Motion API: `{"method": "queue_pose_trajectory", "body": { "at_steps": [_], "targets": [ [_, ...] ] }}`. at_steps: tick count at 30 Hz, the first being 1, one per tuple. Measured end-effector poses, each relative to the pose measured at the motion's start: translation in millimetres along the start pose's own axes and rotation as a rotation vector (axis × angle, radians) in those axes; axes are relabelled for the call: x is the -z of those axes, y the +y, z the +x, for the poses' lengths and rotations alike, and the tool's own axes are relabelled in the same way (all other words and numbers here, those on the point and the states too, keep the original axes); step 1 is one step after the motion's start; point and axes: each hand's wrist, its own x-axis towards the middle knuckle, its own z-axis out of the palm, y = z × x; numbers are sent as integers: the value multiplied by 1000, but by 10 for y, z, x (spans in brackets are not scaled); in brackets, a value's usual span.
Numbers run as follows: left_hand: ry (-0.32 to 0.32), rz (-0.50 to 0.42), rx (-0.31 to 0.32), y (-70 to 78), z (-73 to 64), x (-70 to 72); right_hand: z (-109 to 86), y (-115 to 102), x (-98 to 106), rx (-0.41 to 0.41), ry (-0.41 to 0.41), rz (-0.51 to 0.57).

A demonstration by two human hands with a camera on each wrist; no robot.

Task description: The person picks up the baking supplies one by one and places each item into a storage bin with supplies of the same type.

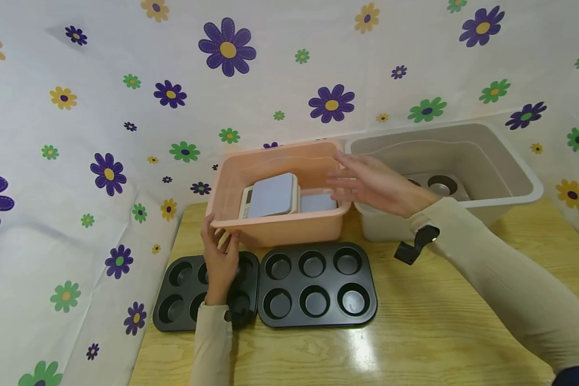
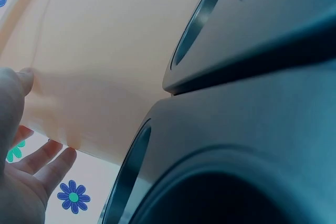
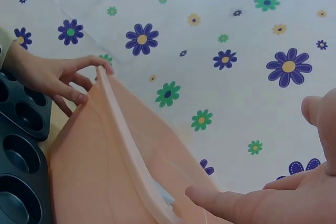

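Note:
A peach plastic bin stands on the table, holding a kitchen scale with a pale blue-grey top and another flat pale blue-grey item. At its front left corner my left hand grips the bin, thumb against the front wall and fingers around the side and rim. The right wrist view also shows that left hand on the corner. My right hand hovers by the bin's right rim, fingers extended and holding nothing; whether it touches the rim I cannot tell.
Two dark muffin pans lie side by side before the bin, the left one partly under my left arm. To the right stands a larger grey-beige bin with a dark muffin pan inside. Flower-patterned sheeting hangs behind the wooden table.

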Motion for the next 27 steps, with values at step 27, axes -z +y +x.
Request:
{"method": "queue_pose_trajectory", "body": {
  "at_steps": [27],
  "targets": [
    [-135, 129, 70, 223, -76, 322, -638, 85, 226, 109, -57, 37]
  ]
}}
